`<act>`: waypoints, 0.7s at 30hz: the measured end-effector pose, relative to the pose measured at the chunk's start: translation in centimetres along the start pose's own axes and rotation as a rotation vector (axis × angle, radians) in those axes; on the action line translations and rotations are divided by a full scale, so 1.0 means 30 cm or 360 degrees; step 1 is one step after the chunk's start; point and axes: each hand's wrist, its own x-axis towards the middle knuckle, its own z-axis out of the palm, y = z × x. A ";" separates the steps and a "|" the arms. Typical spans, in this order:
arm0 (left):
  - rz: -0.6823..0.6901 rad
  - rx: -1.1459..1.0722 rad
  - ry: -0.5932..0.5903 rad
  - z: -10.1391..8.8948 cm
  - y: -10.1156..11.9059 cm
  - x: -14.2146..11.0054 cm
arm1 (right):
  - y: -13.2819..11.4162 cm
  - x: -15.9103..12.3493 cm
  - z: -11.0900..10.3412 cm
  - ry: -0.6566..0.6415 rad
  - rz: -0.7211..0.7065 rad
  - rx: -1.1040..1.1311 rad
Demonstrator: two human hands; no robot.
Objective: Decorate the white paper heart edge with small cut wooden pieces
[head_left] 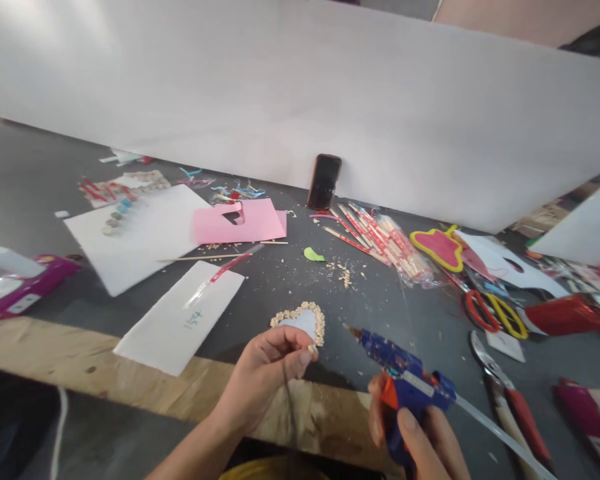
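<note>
My left hand (273, 373) pinches the lower edge of a heart-shaped white card (300, 321), which is tilted up over the table's front. Small pale wooden bits (319, 323) line the heart's rim, and one more bit shows at my left fingertips. My right hand (423, 433) is wrapped round the handle of a blue hot glue gun (393, 353), with a finger by its orange trigger. The gun's nozzle points left toward the heart, a short gap away from it. A clear glue stick (495, 427) sticks out of its rear.
Wooden chopsticks in red wrappers (375, 240) and crumbs (347, 275) lie beyond the heart. Scissors (480, 310) and pruning shears (505, 387) lie at right. Pink paper (235, 223) and white foam boards (180, 320) lie at left. A phone (325, 181) leans on the white partition.
</note>
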 end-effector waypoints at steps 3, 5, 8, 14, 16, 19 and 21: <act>-0.0024 0.0026 0.0051 -0.002 0.002 -0.004 | -0.008 0.022 -0.052 -0.0133 0.0102 0.0172; -0.0051 0.0031 0.0057 -0.005 -0.001 -0.004 | -0.022 0.028 -0.072 -0.0221 0.0139 0.0315; -0.0060 0.0042 0.0047 -0.011 -0.011 -0.006 | -0.034 0.027 -0.088 -0.0279 0.0205 0.0536; -0.0085 0.0055 -0.0001 -0.016 -0.014 -0.011 | -0.020 0.030 -0.115 -0.0340 0.0131 0.0853; -0.0085 0.0053 0.0008 -0.017 -0.015 -0.010 | -0.023 0.030 -0.119 -0.0346 0.0111 0.0860; -0.0076 0.0053 0.0005 -0.020 -0.021 -0.007 | -0.034 0.029 -0.119 -0.0321 0.0142 0.0808; -0.0078 0.0056 -0.0005 -0.021 -0.023 -0.006 | -0.039 0.028 -0.118 -0.0299 0.0187 0.0745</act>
